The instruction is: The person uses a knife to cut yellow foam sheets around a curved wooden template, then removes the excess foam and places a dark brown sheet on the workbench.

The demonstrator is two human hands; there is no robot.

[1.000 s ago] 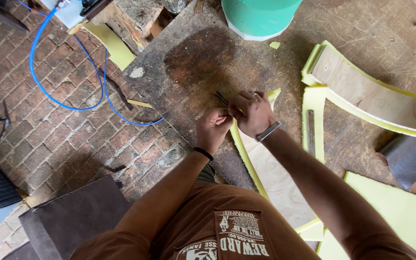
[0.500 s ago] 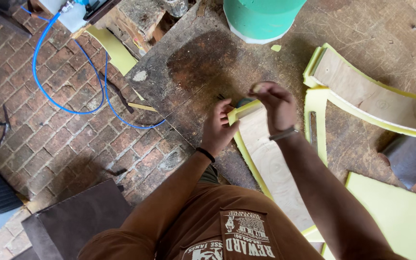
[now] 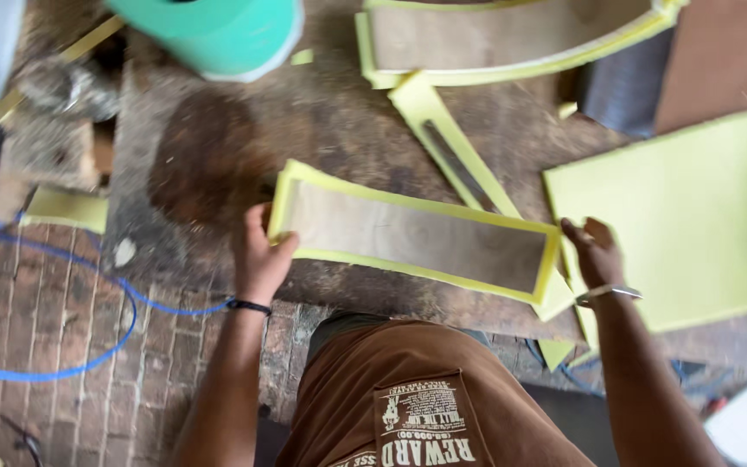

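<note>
Head view, looking straight down over a person in a brown shirt (image 3: 417, 406) who stands at a worn, dark wooden workbench (image 3: 218, 156).

Both hands hold a long rectangular frame of yellow foam (image 3: 408, 235) that lies flat across the near part of the bench, running from left to right with its right end a little nearer the person. Through the open middle of the frame the brown bench surface shows.

The left hand (image 3: 259, 255), with a dark band at the wrist, grips the left end of the frame: the thumb lies over the yellow edge and the fingers curl under it. The right hand (image 3: 596, 252), with a metal bracelet at the wrist, is at the right end, its fingers closed loosely against the corner of the frame; how firmly it pinches cannot be told, because the view is blurred there.

Just to the right of that hand lies a large flat sheet of yellow foam (image 3: 693, 216). At the far side of the bench lies a curved piece edged with yellow foam (image 3: 512, 39), and a narrow yellow strip (image 3: 443, 138) runs from it toward the frame. A teal bucket (image 3: 218, 35) stands at the far left corner of the bench. On the brick floor to the left, a blue hose (image 3: 88, 346) loops.
</note>
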